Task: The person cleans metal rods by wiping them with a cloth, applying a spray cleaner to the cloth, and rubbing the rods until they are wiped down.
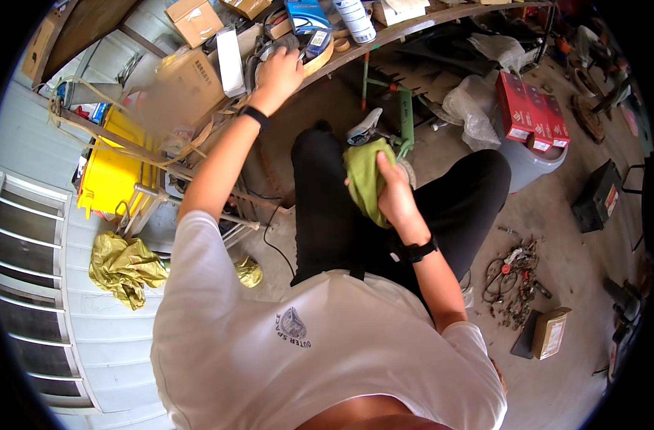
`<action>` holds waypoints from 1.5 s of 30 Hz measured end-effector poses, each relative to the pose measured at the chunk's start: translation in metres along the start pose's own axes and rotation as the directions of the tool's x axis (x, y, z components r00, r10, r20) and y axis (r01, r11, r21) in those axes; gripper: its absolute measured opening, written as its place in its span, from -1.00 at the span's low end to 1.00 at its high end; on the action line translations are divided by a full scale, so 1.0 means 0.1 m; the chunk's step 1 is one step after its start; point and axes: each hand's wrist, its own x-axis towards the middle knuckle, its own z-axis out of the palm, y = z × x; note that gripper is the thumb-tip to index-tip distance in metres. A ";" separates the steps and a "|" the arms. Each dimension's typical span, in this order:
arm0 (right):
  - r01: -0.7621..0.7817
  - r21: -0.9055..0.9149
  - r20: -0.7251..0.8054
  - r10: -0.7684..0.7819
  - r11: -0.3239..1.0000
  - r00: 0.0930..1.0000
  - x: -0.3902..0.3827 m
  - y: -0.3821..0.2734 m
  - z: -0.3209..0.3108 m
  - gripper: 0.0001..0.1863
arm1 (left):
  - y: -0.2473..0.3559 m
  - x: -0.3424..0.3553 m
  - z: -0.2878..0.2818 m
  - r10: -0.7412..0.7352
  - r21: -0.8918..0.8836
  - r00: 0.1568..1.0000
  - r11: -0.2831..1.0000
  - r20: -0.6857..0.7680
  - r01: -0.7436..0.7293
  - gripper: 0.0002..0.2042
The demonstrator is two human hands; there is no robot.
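My left hand (280, 72) reaches up to the cluttered shelf, its fingers stretched over a dark item whose kind I cannot make out. Right beside those fingers are a tape roll (318, 63) and a small dark blue box (317, 44). Between my knees my right hand (399, 193) grips a bunched yellow-green cloth (363, 175), thumb on top. Just beyond the cloth is a small green-framed cycle (406, 118) with a grey saddle (364, 127); the cloth and my hand cover part of it.
Cardboard boxes (191, 82), a white box (231, 63) and a spray can (354, 20) crowd the shelf (413, 27). A yellow bin (112, 168) stands at left. To the right are a grey tub (531, 165) with red boxes (520, 115), a black case (598, 197) and loose metal parts (515, 279).
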 end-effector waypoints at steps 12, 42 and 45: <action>0.335 -0.175 -0.171 -0.363 0.926 0.916 0.14 0.02 -0.19 -0.57 | 1.52 -1.65 -0.07 0.045 -0.740 0.979 0.661 0.199 0.120 -0.76; 0.239 -0.964 0.107 -0.646 0.120 0.756 0.10 0.02 -0.12 -0.52 | 1.27 -1.19 -0.89 0.012 -0.614 0.980 0.778 -0.201 -0.135 -0.93; -0.069 -0.998 -0.060 -0.384 -0.010 0.921 0.01 -0.01 -0.01 -0.58 | 1.31 -1.25 -0.98 0.215 -0.525 0.952 0.797 -0.216 -0.299 -0.92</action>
